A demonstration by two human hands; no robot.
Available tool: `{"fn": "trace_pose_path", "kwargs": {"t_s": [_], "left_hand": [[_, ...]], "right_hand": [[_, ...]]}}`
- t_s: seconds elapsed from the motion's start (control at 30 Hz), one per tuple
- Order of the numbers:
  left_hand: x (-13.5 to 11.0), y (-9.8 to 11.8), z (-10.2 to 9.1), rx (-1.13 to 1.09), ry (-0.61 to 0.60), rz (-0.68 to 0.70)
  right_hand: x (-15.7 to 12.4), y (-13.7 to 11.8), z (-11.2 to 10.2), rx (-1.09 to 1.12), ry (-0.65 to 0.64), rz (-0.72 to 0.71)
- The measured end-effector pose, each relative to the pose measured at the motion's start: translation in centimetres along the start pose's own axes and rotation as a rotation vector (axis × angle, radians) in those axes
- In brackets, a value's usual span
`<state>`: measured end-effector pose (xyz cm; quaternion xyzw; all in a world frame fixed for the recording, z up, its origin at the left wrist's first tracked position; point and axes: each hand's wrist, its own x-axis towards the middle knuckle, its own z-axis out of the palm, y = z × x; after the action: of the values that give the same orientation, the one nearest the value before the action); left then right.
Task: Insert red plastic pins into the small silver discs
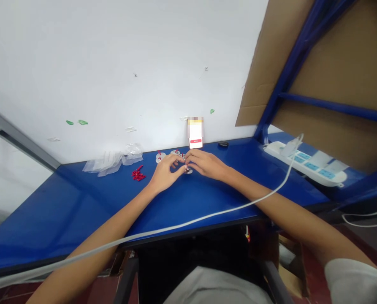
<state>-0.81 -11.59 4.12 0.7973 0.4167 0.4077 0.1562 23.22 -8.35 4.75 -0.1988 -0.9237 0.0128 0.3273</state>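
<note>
My left hand (166,171) and my right hand (207,164) meet over a small round silver part (188,170) on the blue table (80,202). Both hands have their fingertips pinched together around it; what exactly each one grips is too small to make out. A few more white round parts with red pieces (161,157) lie just behind my fingers. A small heap of red pins (138,174) sits to the left of my left hand.
Clear plastic bags (112,160) lie at the back left by the white wall. A phone (195,133) leans on the wall. A black disc (223,144) lies nearby. A white power strip (305,162) sits at right, its cable (207,217) crossing my arms.
</note>
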Motion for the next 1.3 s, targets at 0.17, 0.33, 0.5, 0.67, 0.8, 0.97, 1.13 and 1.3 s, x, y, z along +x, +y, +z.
{"fn": "trace_pose_path", "kwargs": {"t_s": [0.17,0.33,0.5,0.67,0.8,0.97,1.13,1.3], "left_hand": [[0.0,-0.4,0.3,0.001,-0.054,0.033],[0.1,-1.2,0.3,-0.063,-0.106,0.008],[0.0,-2.0,0.5,-0.065,-0.17,-0.065],[0.5,-4.2,-0.4,0.091,-0.029,-0.09],[1.7,-5.8,-2.1,0.209,0.191,-0.138],[2.9,-7.0,-3.7,0.273,0.217,-0.213],[2.6,-7.0,-4.4,0.32,0.12,-0.231],[2.6,-6.1,-6.3,0.501,0.128,-0.278]], "right_hand": [[0.1,-0.5,0.1,0.016,0.012,0.002],[0.1,-0.6,0.1,0.026,0.002,-0.007],[-0.1,-0.4,0.5,0.067,-0.028,0.013],[-0.2,0.7,0.2,0.077,0.044,0.12],[-0.5,2.0,-0.2,0.056,0.072,0.172],[-0.7,2.6,0.3,0.054,0.056,0.204],[-0.6,2.2,0.4,0.045,0.045,0.187],[-0.7,2.5,-0.5,0.016,0.037,0.244]]}}
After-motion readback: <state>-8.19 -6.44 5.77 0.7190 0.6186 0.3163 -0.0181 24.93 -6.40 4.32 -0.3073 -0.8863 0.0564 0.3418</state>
